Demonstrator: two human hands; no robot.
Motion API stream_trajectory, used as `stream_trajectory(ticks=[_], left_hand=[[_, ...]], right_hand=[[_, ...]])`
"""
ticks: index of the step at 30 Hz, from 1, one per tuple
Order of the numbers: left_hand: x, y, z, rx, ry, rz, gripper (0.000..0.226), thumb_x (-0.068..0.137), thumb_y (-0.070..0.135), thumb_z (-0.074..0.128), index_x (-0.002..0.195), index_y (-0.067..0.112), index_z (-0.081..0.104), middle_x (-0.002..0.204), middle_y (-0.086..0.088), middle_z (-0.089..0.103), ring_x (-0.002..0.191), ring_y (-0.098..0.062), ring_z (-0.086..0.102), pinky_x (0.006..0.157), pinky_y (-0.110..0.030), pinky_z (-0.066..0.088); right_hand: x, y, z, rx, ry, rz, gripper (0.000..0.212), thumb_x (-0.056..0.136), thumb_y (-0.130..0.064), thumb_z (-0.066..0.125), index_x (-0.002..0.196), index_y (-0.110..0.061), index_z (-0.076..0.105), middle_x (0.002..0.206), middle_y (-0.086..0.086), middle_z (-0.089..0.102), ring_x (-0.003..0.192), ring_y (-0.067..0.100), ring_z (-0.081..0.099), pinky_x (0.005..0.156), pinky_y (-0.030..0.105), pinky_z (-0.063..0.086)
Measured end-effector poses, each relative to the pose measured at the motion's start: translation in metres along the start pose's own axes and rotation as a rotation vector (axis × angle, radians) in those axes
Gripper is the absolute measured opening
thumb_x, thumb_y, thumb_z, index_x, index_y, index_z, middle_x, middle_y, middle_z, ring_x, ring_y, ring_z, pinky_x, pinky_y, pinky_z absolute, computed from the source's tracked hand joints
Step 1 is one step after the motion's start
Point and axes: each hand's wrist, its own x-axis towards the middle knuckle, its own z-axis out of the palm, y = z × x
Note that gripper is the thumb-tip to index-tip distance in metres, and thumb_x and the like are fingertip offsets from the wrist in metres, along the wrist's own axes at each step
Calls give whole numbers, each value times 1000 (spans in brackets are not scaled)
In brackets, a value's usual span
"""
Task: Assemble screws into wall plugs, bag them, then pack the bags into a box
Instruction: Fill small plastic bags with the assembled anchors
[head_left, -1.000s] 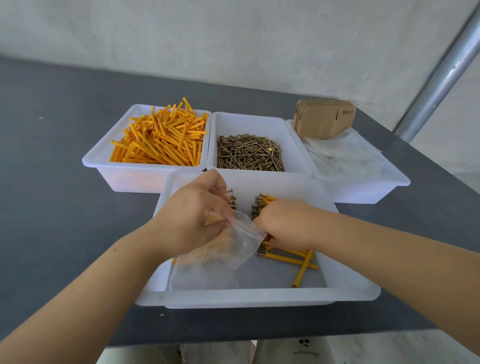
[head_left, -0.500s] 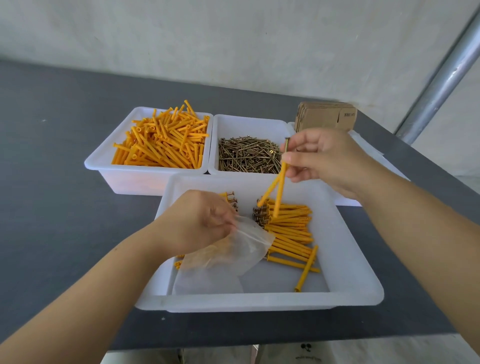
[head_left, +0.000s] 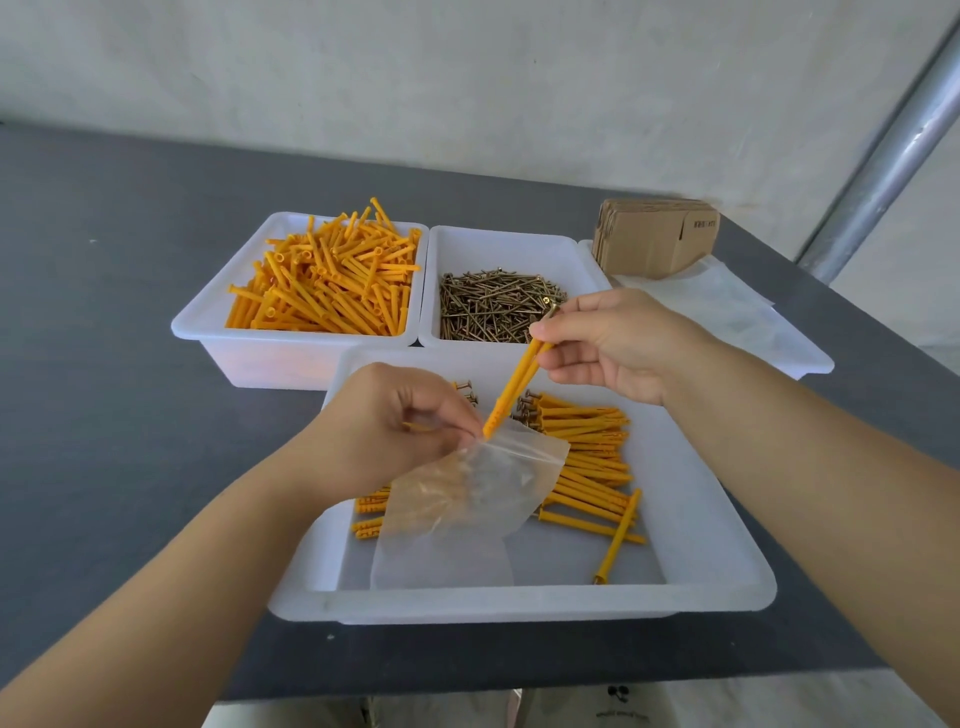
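right grip (head_left: 608, 343) pinching plugs (head_left: 511, 387), tips at bag (head_left: 467, 499) mouth

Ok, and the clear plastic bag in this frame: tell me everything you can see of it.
The clear plastic bag is small, thin, translucent and creased, seemingly a zip type. The left hand pinches its upper edge, holding the mouth up over the near white tray; the lower part droops onto the tray floor, covering some plugs. The right hand points two orange screw-and-plug pieces tip-first at its mouth. Whether anything is inside yet, I cannot tell.
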Motion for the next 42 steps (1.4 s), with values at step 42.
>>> stream_trajectory(ticks=[42], left_hand=[[3, 2, 4, 208, 37, 91, 9, 86, 1, 71, 90, 8, 75, 91, 1, 70, 88, -8, 66, 79, -13, 47]], right_hand=[[-36, 81, -19, -1777, -653, -481, 9, 81, -15, 61, 87, -21, 64, 95, -4, 53, 82, 16, 47, 57, 23, 28]])
